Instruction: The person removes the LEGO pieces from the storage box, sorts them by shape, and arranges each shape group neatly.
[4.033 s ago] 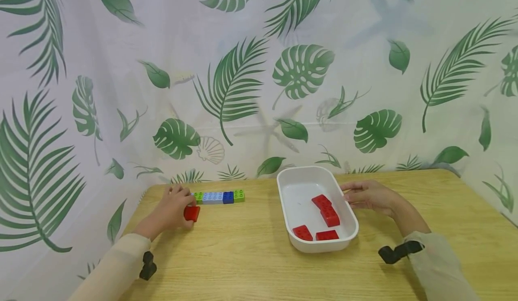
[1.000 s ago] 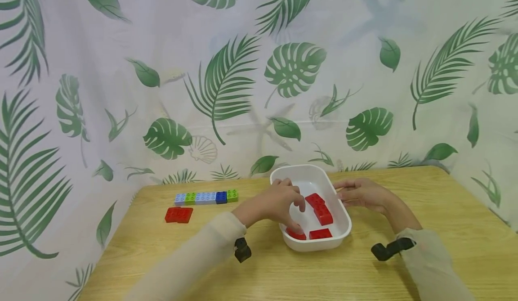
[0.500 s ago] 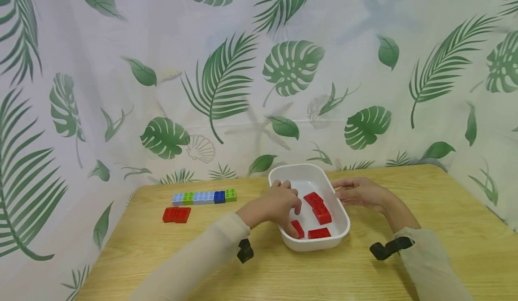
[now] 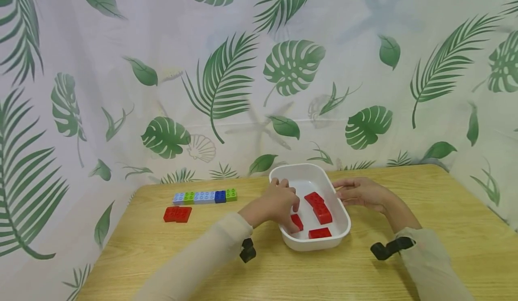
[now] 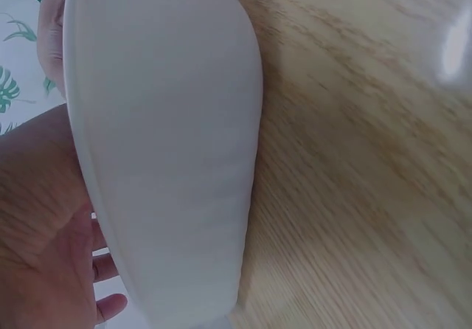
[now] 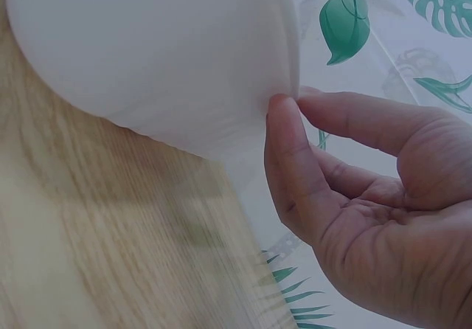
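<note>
My left hand reaches into a white plastic tub. Its thumb and curled fingers pinch a red building brick by the tub's left wall; the far side of the brick is hidden by the hand. More red bricks lie in the tub: a joined pair near the middle and a single brick at the front. Outside the right wall, my right hand holds the tub's rim. In the right wrist view, thumb and fingertips meet at that rim.
On the left of the wooden table, a row of joined light blue, green and dark blue bricks lies near the back edge. Two red bricks sit in front of it. A leaf-patterned cloth hangs behind.
Since four seconds ago my left hand has left the red bricks on the table and moved right into the tub. The brick under it has shifted slightly towards the back. My right hand stays put.
</note>
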The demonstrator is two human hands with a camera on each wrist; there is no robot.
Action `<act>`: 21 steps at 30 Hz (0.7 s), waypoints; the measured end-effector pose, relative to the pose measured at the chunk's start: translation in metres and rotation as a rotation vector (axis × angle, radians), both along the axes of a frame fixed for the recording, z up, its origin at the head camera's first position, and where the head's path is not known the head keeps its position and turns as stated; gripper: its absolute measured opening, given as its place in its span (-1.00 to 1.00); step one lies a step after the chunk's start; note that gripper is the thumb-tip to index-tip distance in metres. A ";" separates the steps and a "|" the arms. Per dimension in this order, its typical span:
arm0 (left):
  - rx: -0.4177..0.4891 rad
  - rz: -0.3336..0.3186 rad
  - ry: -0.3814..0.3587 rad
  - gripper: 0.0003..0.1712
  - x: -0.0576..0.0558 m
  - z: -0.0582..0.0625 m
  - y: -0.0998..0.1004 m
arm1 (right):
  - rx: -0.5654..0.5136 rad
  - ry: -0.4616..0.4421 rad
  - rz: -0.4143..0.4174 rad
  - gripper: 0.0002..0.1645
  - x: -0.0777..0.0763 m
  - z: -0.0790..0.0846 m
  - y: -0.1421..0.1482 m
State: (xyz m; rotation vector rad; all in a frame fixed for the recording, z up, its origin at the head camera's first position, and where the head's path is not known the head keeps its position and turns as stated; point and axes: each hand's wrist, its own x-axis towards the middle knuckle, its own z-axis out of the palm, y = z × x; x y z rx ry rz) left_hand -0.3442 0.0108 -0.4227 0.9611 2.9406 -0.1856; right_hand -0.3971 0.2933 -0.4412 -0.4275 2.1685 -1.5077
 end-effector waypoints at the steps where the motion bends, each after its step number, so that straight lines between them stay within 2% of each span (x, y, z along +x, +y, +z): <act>1: -0.016 0.008 0.000 -0.54 0.000 0.000 0.001 | 0.001 0.000 0.001 -0.30 0.000 0.000 0.000; 8: -0.108 0.050 -0.009 -0.53 -0.002 -0.007 0.010 | -0.005 0.001 -0.001 -0.30 0.001 -0.002 0.002; 16: -0.079 0.080 -0.035 -0.50 -0.005 -0.011 0.013 | -0.004 0.001 -0.003 -0.30 0.000 -0.003 0.002; 21: -0.072 0.087 -0.013 -0.45 -0.006 -0.013 0.015 | -0.005 0.004 -0.002 -0.31 -0.001 -0.002 0.002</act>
